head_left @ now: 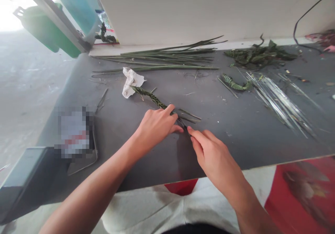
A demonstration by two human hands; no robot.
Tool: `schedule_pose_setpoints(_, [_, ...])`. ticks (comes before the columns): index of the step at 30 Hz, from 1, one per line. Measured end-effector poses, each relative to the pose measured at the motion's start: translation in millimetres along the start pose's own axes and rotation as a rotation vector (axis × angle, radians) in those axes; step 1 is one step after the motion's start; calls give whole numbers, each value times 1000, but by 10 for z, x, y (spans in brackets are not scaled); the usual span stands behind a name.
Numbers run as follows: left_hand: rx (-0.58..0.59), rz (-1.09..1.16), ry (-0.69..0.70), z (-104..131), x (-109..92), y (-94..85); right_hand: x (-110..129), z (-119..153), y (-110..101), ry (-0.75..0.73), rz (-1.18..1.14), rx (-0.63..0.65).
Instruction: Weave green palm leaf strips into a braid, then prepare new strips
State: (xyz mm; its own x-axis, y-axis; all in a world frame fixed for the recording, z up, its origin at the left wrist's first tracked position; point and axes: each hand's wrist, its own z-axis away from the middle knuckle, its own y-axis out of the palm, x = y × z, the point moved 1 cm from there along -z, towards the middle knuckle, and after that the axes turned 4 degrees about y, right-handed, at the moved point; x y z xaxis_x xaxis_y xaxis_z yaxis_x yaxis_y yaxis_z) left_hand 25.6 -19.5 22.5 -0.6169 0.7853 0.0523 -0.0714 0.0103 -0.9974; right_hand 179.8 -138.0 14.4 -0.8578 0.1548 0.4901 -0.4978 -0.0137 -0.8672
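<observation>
left hand (158,124) on braid (154,99) | right hand (213,150) gripping tool (185,128) | panel (74,133) pixelated, unreadable

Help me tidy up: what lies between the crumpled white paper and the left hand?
In the head view, a braided green strand runs from the paper to the left hand, with thin scraps beside it.

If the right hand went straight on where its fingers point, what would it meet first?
Probably the left hand, which lies just ahead of the right hand, though depth is unclear in this view.
</observation>
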Motion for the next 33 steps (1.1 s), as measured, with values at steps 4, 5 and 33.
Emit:
schedule_pose_setpoints(4, [-39,19,18,9,27,26,-58,33,-11,-62,-21,-71])
schedule_pose_setpoints(5, [-51,36,21,11,43,37,-71,33,-10,-75,-31,-104])
schedule_pose_setpoints(33, [-40,146,-30,19,84,36,120,-76,-117,52,50,84])
